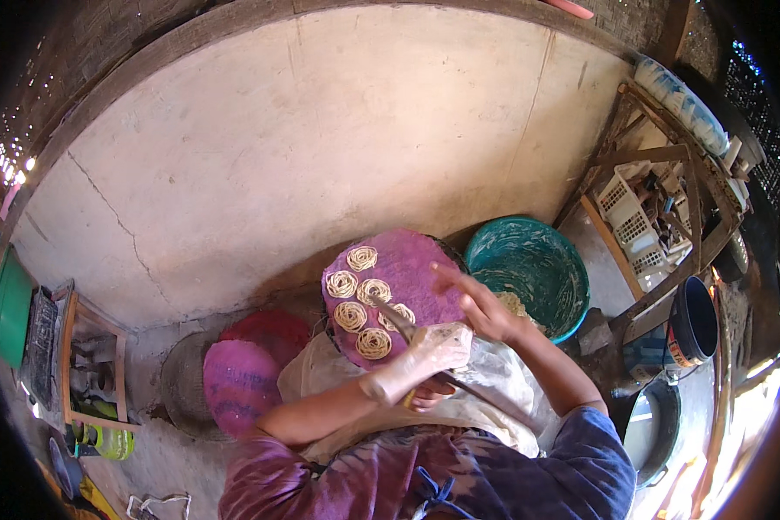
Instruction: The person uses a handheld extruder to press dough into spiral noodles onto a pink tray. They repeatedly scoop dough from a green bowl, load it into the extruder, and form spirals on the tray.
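My left hand (438,351), whitened as if with flour, is closed around a dark rod-like tool (496,402). The rod slants from above the purple board down toward my lap, and my hand hides its middle. Just right of it, my right hand (484,305) is raised with fingers stretched out and nothing visible in them. Beneath the rod's far end lies a round purple board (407,251). Several coiled nests of pale dough strands (350,316) sit on its left half. A pale lump like dough (513,303) shows partly behind my right hand.
A teal basin (529,260) smeared with pale residue stands right of the board. More round purple boards (241,386) lie at left. Beyond is a plastered wall (321,130). A wooden rack with a white basket (628,217), a dark bucket (695,321) and a tub (654,429) stand right.
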{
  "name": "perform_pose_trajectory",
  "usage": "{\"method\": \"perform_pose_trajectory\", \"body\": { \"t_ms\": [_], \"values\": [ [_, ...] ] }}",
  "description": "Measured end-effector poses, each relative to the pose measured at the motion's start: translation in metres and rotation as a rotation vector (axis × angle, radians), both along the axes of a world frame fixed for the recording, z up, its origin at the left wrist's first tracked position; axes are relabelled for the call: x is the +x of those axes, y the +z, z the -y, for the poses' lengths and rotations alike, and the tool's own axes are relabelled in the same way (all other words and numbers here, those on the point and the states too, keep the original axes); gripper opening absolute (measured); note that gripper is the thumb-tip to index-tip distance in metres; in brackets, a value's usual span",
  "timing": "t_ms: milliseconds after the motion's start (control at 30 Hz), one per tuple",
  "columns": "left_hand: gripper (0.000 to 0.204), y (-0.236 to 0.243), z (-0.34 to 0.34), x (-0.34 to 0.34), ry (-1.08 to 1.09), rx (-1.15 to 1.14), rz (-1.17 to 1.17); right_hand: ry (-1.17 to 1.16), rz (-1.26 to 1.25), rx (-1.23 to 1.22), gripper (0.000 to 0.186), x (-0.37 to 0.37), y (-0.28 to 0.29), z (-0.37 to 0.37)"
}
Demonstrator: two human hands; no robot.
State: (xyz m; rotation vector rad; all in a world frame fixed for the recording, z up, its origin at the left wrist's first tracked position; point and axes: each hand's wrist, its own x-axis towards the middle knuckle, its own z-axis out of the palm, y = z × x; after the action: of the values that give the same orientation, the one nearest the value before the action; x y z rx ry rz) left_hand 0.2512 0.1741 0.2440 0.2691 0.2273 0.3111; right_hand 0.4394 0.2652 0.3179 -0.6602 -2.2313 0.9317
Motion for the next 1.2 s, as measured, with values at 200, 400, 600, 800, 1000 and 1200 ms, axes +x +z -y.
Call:
{"method": "perform_pose_trajectory", "body": {
  "t_ms": [200, 400, 600, 800, 1000, 1200],
  "values": [
    [0.026, 0.055, -0.05, -0.007, -0.251, 1.063, -0.642, 0.566, -0.018, 0.527, 0.053, -0.019, 0.095, 0.039],
    [0.022, 0.087, -0.061, 0.0, -0.121, 1.866, -1.181, -0.215, -0.155, 0.132, 0.038, -0.011, 0.09, 0.013],
    [0.026, 0.065, -0.052, -0.069, 0.547, 1.773, -1.145, -0.588, -0.805, -0.184, 0.031, 0.072, 0.085, -0.023],
    [0.042, 0.035, -0.058, -0.019, 1.077, 1.05, -0.332, -0.782, -1.622, -0.234, 0.02, 0.08, 0.023, -0.053],
    [0.036, 0.048, -0.086, -0.022, 1.549, 1.396, -0.399, -0.502, -1.2, -0.989, 0.047, 0.03, -0.097, -0.046],
    [0.034, 0.103, -0.063, -0.097, 1.679, 1.628, -0.996, -1.09, 1.294, -0.414, 0.045, 0.17, -0.175, -0.026]
  ]
}}
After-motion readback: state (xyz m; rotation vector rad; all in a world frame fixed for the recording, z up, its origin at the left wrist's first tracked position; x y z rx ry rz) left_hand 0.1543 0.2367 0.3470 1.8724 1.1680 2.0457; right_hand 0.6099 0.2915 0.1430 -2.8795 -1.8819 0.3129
